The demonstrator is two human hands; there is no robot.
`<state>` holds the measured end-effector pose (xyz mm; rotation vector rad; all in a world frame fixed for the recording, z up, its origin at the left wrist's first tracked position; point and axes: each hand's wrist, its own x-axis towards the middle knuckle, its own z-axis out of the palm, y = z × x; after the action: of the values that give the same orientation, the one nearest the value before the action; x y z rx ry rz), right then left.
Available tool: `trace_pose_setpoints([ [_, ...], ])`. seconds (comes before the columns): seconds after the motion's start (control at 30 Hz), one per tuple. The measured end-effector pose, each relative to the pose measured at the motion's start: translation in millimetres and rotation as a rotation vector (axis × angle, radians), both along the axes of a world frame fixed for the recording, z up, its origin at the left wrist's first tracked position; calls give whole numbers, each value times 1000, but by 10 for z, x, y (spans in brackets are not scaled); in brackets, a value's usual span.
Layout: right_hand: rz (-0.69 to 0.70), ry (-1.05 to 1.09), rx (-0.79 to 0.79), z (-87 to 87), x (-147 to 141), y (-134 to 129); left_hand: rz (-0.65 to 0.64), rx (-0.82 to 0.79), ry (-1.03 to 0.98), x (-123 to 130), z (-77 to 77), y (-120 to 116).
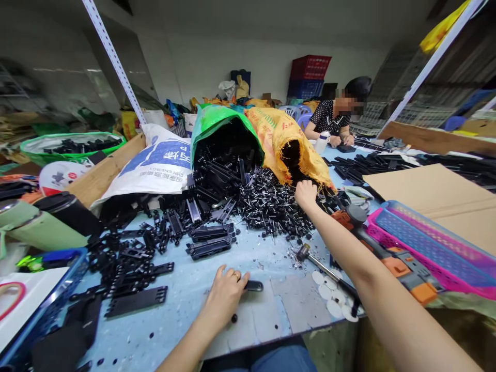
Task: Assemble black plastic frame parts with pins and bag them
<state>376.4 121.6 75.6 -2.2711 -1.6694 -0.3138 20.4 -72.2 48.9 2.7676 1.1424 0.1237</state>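
My left hand (228,289) rests low over the grey boards at the table's front, its fingers curled round one end of a black plastic part (253,285). Farther off, my right hand (306,194) reaches to the mouth of the yellow-orange sack (298,134), its fingers bent down at the edge of a heap of small black pieces with metal pins (267,201). What lies under those fingers is hidden. Black strips (211,240) are stacked between the hands and the green sack (220,121), which spills more black parts.
A hammer (325,268) lies by white discs (335,297). Right of my forearm are a power tool (403,268), pink and blue baskets (434,243) and cardboard (434,191). Black parts (132,258) and a blue tray (58,289) lie left. A person (333,116) works across the table.
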Motion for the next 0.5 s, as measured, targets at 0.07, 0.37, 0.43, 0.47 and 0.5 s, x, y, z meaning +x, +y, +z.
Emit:
trace_pose_setpoints([
  [0.07,-59,-26,6,-43,192,131,84,33,31,9,19,-25],
  [0.37,-48,-44,159,-13,213,106,196,-8,109,-20,-131,-116],
  [0.43,141,18,209,97,-20,-112,204,-52,71,-20,-155,-110],
  [0.47,265,57,196,140,-167,-279,190,-80,30,-19,-169,-104],
  [0.5,399,95,157,170,-325,-484,169,-112,-17,-17,-184,-95],
])
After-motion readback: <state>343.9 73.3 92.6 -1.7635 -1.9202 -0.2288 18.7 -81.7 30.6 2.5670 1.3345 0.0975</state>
